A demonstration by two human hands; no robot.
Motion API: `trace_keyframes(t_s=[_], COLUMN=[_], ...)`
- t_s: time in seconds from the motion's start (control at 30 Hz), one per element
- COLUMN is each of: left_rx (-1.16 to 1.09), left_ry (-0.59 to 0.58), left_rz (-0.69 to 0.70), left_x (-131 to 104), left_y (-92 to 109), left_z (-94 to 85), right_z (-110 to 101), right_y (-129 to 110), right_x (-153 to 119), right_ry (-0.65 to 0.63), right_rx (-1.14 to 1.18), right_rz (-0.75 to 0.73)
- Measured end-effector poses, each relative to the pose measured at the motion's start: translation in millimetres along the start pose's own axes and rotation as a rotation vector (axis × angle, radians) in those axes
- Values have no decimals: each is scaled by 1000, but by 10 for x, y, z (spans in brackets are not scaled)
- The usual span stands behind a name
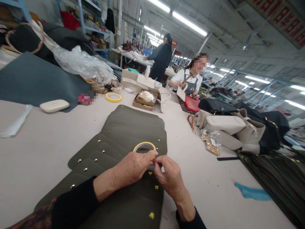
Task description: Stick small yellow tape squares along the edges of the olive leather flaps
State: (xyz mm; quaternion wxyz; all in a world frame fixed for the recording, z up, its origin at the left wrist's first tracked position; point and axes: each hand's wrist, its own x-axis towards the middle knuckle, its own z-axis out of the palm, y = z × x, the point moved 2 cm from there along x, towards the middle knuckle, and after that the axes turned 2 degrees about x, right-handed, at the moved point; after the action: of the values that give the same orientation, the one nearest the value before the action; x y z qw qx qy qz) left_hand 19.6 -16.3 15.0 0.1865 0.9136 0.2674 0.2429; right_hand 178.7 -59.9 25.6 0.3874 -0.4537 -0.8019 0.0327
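Observation:
My left hand (132, 167) is closed around a roll of yellow tape (144, 144), holding it above a stack of dark olive panels (133, 124). Thumb and finger of my right hand (170, 175) pinch together at the roll's near edge, where the tape end seems to be; the tip itself is hidden. Gold studs (79, 161) dot the panels' left and right sides. Several small yellow tape pieces (156, 187) stick to the top panel just below my hands.
Another tape roll (113, 97) and a box of gold chain (145, 99) lie beyond the stack. At right are beige bags (250, 130), bagged gold hardware (213, 146) and a dark panel pile (269, 181). A co-worker (190, 79) sits across the table; another person (162, 57) stands behind.

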Motion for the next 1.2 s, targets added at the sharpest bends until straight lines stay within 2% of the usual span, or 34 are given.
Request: trace_keyframes(t_s=[0.17,0.27,0.4,0.5,0.6,0.7,0.83,1.0,1.13,1.2], left_rx=[68,139,222,305,403,411,402,374,370,371], left_ry=[33,108,225,178,18,-61,-88,-84,-72,-67], left_rz=[-61,-41,5,-39,-86,-96,-113,-110,-111,-110], left_x=[31,49,43,36,45,59,68,62,41,30], left_y=[-47,-57,-31,-41,-77,-98,-110,-129,-154,-168], left_z=[17,41,73,127,202,244,246,245,267,282], right_z=[74,130,192,199,191,187,214,271,182,99], right_y=[-22,30,293,537,657,650,604,625,634,609], right_x=[-14,2,4,-9,17,84,173,188,158,142], right_ry=[79,109,150,146,47,-46,-104,-170,-184,-155], right_rx=[-39,125,399,482,450,275,19,-120,-221,-250], right_rz=[98,371,780,912,855,751,616,522,490,411])
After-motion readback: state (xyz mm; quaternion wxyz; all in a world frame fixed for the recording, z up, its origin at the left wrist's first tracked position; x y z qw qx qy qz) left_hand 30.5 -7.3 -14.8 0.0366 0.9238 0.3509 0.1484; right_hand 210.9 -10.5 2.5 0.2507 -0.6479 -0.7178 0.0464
